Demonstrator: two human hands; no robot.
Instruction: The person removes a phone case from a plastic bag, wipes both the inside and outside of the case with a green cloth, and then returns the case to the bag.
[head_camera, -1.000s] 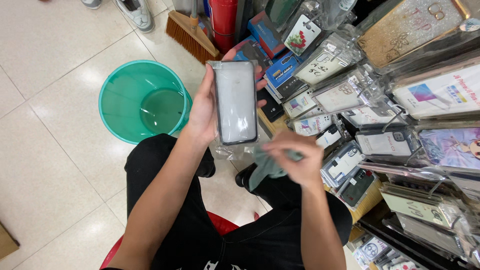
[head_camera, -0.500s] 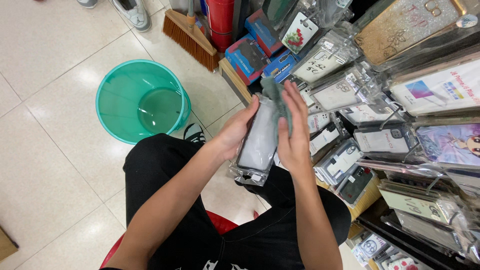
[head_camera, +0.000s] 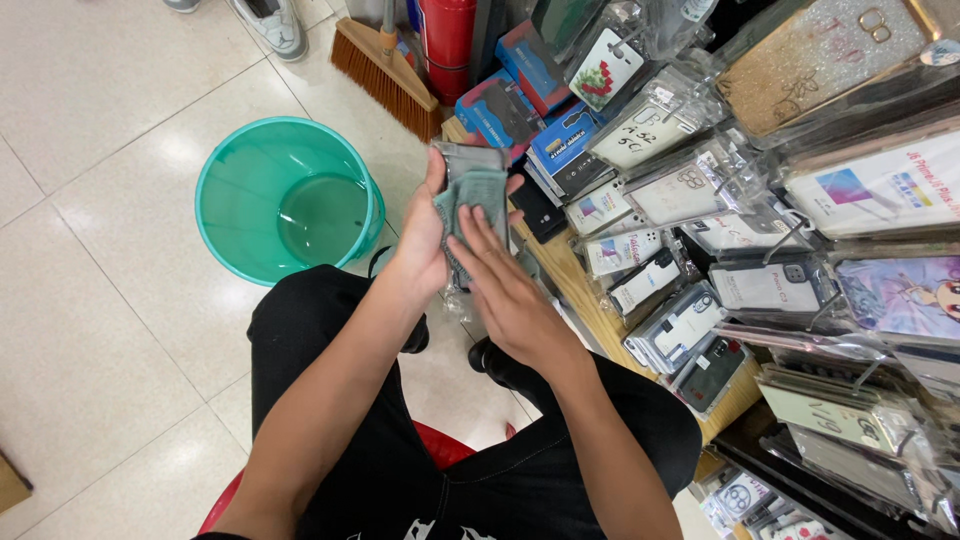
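Handling: we judge the clear-wrapped flat phone case (head_camera: 470, 160), centre top of frame, light, stiff and slippery. Our left hand (head_camera: 425, 235) grips its edge; our right hand (head_camera: 500, 285) presses a soft grey-green cloth (head_camera: 475, 200) flat on it.

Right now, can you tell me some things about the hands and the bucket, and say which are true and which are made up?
1. The left hand holds a clear-wrapped phone case. True.
2. The right hand presses a grey-green cloth on the case. True.
3. The bucket is red. False: it is green.
4. The bucket stands on the shelf. False: it stands on the tiled floor.
5. A broom lies beyond the bucket. True.
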